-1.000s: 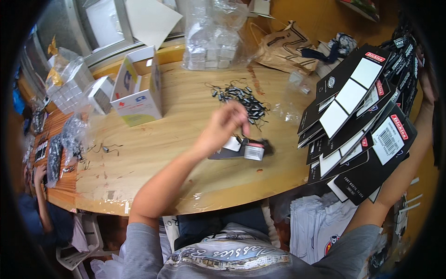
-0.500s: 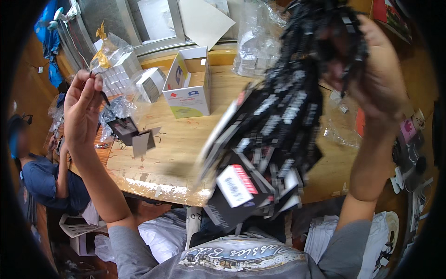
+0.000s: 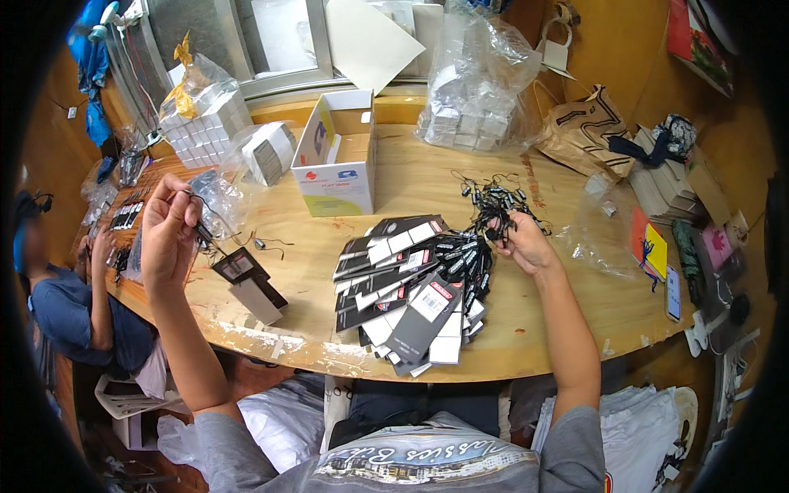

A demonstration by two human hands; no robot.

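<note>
A large bundle of black and white hang tags (image 3: 426, 316) lies fanned out on the wooden table, some with white barcode stickers and red bands. At its far right end, my right hand (image 3: 528, 245) is closed around the gathered black strings (image 3: 503, 202), whose loose ends spread beyond the fingers. Raised on the left, my left hand (image 3: 170, 234) pinches the black string of a separate hang tag (image 3: 241, 266). That tag, one dark card and one greyish card, dangles over the table apart from the bundle.
An open cardboard box (image 3: 335, 185) stands behind the bundle. Bagged white boxes (image 3: 468, 115), a wrapped stack (image 3: 269, 154) and a brown paper bag (image 3: 585, 131) line the back. A phone (image 3: 673, 293) lies right. At far left sits another person (image 3: 86, 316).
My right hand has lowered the tag bundle from in front of me onto the table. My left hand has come down slightly, still holding its separate tag.
</note>
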